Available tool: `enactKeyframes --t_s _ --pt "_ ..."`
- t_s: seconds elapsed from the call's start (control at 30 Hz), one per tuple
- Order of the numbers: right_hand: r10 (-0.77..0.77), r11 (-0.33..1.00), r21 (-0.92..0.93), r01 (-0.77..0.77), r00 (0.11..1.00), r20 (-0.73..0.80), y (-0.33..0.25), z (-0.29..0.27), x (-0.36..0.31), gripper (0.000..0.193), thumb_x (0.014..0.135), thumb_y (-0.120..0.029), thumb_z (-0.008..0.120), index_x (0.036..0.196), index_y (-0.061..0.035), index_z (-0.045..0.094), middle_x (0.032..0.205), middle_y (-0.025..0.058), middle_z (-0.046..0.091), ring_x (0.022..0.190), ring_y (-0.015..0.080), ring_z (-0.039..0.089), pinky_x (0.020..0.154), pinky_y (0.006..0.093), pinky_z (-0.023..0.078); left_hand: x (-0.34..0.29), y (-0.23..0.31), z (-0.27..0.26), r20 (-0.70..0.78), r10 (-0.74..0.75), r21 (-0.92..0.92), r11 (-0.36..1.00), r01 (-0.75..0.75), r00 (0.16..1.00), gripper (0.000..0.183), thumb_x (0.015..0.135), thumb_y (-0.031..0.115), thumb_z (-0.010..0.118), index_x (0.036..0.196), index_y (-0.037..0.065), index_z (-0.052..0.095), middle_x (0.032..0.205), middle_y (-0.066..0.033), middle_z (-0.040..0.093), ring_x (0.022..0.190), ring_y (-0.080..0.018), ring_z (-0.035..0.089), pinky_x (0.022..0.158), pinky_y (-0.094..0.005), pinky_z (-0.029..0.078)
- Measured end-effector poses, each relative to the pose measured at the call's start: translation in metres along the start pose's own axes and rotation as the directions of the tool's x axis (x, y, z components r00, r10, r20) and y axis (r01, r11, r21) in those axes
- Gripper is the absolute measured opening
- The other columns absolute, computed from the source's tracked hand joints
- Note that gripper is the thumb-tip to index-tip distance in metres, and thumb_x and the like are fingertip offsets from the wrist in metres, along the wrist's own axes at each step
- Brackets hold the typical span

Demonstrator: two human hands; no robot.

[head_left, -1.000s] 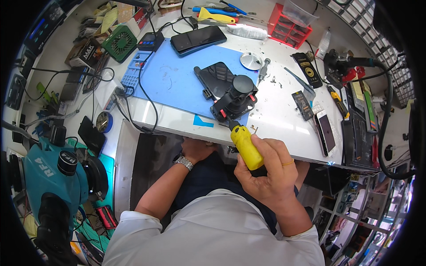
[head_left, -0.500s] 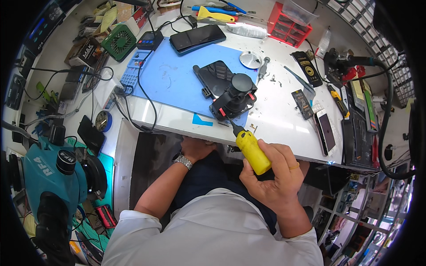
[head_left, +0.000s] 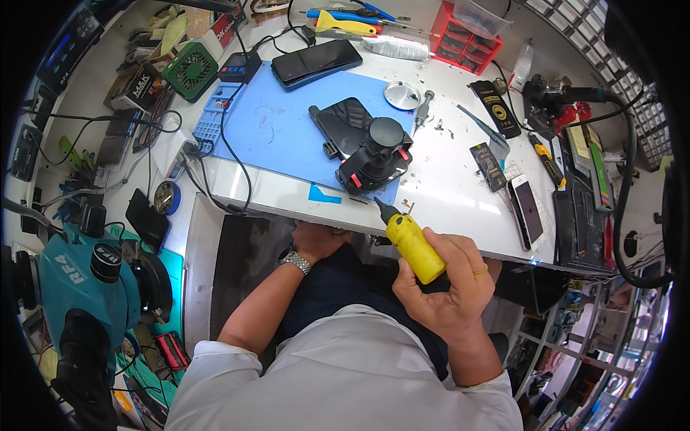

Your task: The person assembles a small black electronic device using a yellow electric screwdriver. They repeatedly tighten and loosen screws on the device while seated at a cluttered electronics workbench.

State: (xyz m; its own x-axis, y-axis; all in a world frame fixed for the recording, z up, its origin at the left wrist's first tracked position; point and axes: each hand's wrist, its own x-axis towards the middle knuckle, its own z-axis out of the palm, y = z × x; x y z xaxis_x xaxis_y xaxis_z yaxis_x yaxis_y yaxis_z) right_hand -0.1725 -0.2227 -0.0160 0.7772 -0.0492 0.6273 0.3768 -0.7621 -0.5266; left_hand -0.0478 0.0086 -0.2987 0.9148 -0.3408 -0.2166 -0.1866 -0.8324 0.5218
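In my right hand (head_left: 456, 287) is a yellow tool with a black tapered nozzle (head_left: 415, 246), gripped between thumb and fingers; it looks like a small squeeze bottle. Its tip points up-left, just off the near edge of a black clamp (head_left: 374, 164) with red pads and a round black knob. Held in or lying under this clamp is a dark phone (head_left: 343, 123), screen up, on the blue mat (head_left: 266, 136). My left hand (head_left: 318, 241) rests low by my lap, partly under the table edge, and its fingers are hidden.
A second dark phone (head_left: 316, 63) lies at the mat's back. Near it are a round metal dish (head_left: 402, 95) and a pen-like tool (head_left: 425, 108). To the right sit a white phone (head_left: 525, 210) and a battery (head_left: 489, 167). A teal microscope (head_left: 90, 280) stands at left.
My right hand has drawn the yellow tool slightly back and right, so its tip has come away from the clamp's near edge. The left hand stays put.
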Motion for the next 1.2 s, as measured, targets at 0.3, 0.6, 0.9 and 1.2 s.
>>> enactKeyframes --t_s 0.3,0.6,0.9,1.2 --pt "0.012 1.000 0.009 -0.012 1.000 -0.004 0.002 -0.002 -0.001 0.052 0.077 -0.004 0.092 0.126 0.0061 0.079 0.104 0.0184 0.079 0.088 0.0264 0.080 0.080 0.0346 0.065 -0.001 0.002 -0.003 0.003 0.004 0.006 1.000 -0.004 1.000 0.079 0.084 0.074 0.083 0.145 0.024 0.080 0.146 -0.0154 0.078 0.134 -0.0473 0.072 0.109 -0.0594 0.061" --pt "0.007 0.999 0.043 -0.007 1.000 0.004 0.003 0.007 -0.001 0.053 0.080 -0.003 0.094 0.130 0.0075 0.077 0.108 0.0188 0.078 0.090 0.0278 0.079 0.081 0.0360 0.065 -0.004 0.009 -0.010 0.007 -0.018 0.044 0.999 0.017 1.000 0.079 0.085 0.075 0.081 0.145 0.025 0.081 0.145 -0.0142 0.079 0.131 -0.0429 0.076 0.110 -0.0559 0.061" --pt "-0.006 1.000 0.031 0.006 1.000 0.008 0.002 0.018 0.003 0.054 0.080 -0.002 0.094 0.131 0.0063 0.078 0.110 0.0190 0.078 0.092 0.0280 0.080 0.083 0.0359 0.066 -0.003 0.007 -0.007 -0.014 -0.007 0.029 1.000 0.007 1.000 0.077 0.085 0.075 0.081 0.144 0.025 0.081 0.145 -0.0123 0.080 0.131 -0.0418 0.076 0.112 -0.0550 0.060" --pt "-0.034 0.999 0.015 0.034 0.999 0.023 0.001 0.008 0.003 0.053 0.083 -0.003 0.094 0.132 0.0088 0.075 0.110 0.0192 0.074 0.088 0.0311 0.079 0.077 0.0378 0.067 -0.002 0.002 -0.002 -0.012 -0.001 0.043 0.999 0.002 1.000 0.079 0.085 0.074 0.082 0.145 0.024 0.080 0.144 -0.0143 0.080 0.130 -0.0430 0.076 0.111 -0.0561 0.060"
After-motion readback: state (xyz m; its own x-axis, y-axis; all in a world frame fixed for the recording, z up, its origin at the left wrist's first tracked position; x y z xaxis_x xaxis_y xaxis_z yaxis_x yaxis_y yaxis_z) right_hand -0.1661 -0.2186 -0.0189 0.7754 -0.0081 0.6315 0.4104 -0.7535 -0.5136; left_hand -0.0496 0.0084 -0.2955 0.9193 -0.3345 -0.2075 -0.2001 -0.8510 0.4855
